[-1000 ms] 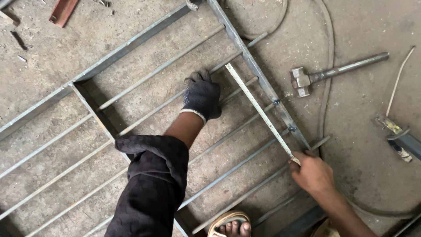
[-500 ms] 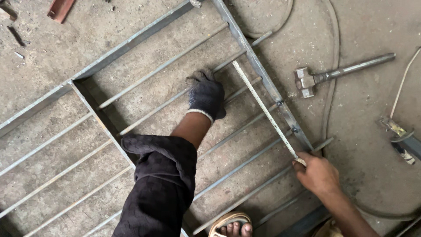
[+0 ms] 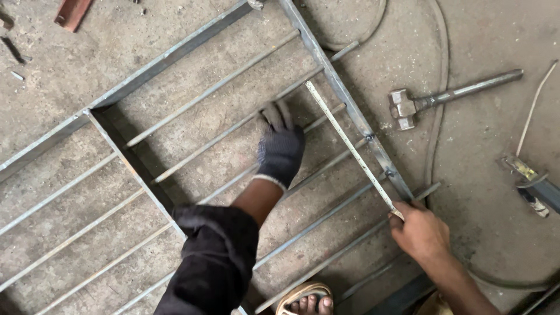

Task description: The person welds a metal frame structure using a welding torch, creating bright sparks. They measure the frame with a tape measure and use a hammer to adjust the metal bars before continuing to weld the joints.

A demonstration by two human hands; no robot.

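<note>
Gloved left hand (image 3: pixel 281 149) shifted slightly along the rods of the steel grille (image 3: pixel 344 99), flat, grip released. Bare right hand (image 3: pixel 421 232) still pinching the steel ruler (image 3: pixel 350 153) end, ruler laid beside the frame bar.

Gloved left hand (image 3: pixel 281 149) slid toward 12 o'clock along thin grey metal bars (image 3: pixel 233 125); bare right hand (image 3: pixel 421 233) shifted slightly toward 6 o'clock

Gloved L hand (image 3: pixel 281 149) on grille bar (image 3: pixel 233 125), R hand (image 3: pixel 421 232) w/ ruler (image 3: pixel 350 149)
</note>
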